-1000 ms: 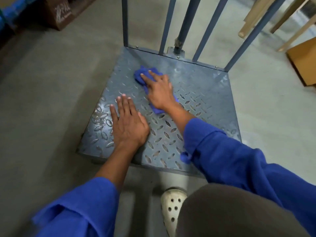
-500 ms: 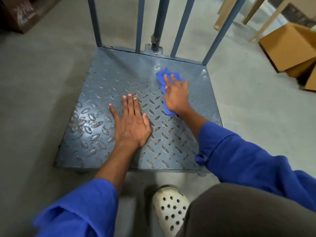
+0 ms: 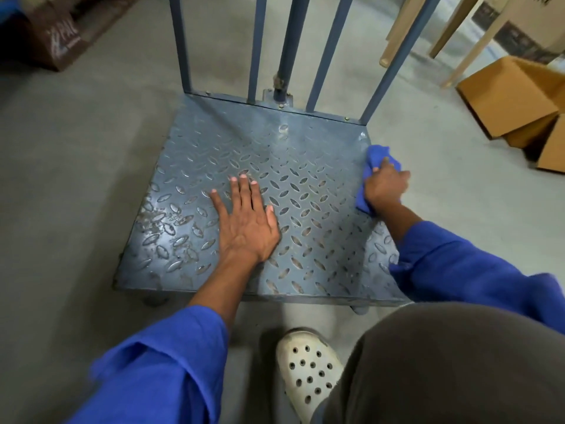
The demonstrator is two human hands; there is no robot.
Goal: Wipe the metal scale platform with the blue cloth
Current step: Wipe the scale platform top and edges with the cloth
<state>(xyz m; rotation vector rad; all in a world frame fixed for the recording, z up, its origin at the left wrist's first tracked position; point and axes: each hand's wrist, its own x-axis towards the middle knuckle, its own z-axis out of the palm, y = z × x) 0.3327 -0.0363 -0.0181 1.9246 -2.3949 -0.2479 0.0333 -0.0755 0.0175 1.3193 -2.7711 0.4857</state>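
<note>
Gripping: right hand (image 3: 385,186) curled round cloth (image 3: 377,154), platform (image 3: 214,148) edge under it.
Pressing: left hand (image 3: 244,221) flat on platform, fingers straight, left of that grip.

Looks like a warehouse or stockroom: bare grey concrete floor (image 3: 76,179), a heavy tread-plate scale platform (image 3: 244,142) with blue steel uprights (image 3: 255,47) standing on it, open cardboard boxes (image 3: 510,99) at right, a brown printed carton (image 3: 61,35) far left.

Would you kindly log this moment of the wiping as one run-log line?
step: wipe | right hand: grips blue cloth at right edge of platform | left hand: flat on platform
</note>
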